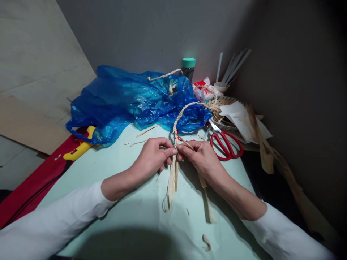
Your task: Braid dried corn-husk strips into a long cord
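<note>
My left hand and my right hand meet at the middle of a pale green table. Both pinch a straw braid at its working end, fingers closed on the strands. The plaited part arcs up and right toward a woven basket. Loose flat straw strips hang down from my fingers onto the table. Another strip trails under my right wrist.
Red-handled scissors lie just right of my right hand. A crumpled blue plastic bag fills the back of the table. A yellow-handled tool lies at the left edge on red cloth. A teal-capped bottle, white paper and a cup of sticks stand behind.
</note>
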